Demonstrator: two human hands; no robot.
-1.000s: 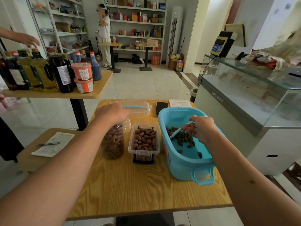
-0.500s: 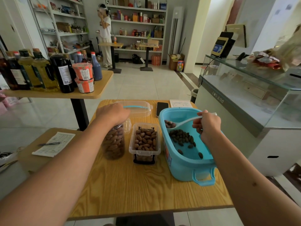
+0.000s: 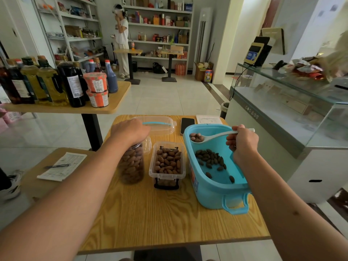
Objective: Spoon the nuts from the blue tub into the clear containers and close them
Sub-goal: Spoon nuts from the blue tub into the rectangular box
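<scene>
The right hand (image 3: 243, 142) is closed around the handle of a white spoon (image 3: 216, 136), fingers curled over it. The spoon reaches to the left from the hand, and its bowl carries a few brown nuts at the far left corner of the blue tub (image 3: 216, 191), above the inside of the tub. Below the hand, on the tub floor, lies a group of dark nuts (image 3: 210, 159), with some single ones nearer to the camera.

The left hand (image 3: 130, 129) lies on top of the round clear jar (image 3: 131, 164), palm down, with the fingers bent over its top. The jar is full of nuts almost to the top. I cannot tell if a lid is under the hand.

Between the jar and the tub stands the open rectangular clear container (image 3: 167, 162), filled with nuts, just beside the left wall of the tub. A clear lid with a blue stripe (image 3: 158, 125) lies on the far side of the wooden table (image 3: 160, 219), behind the left hand. To its right are a black phone (image 3: 187, 124) and a paper sheet (image 3: 209, 119).
</scene>
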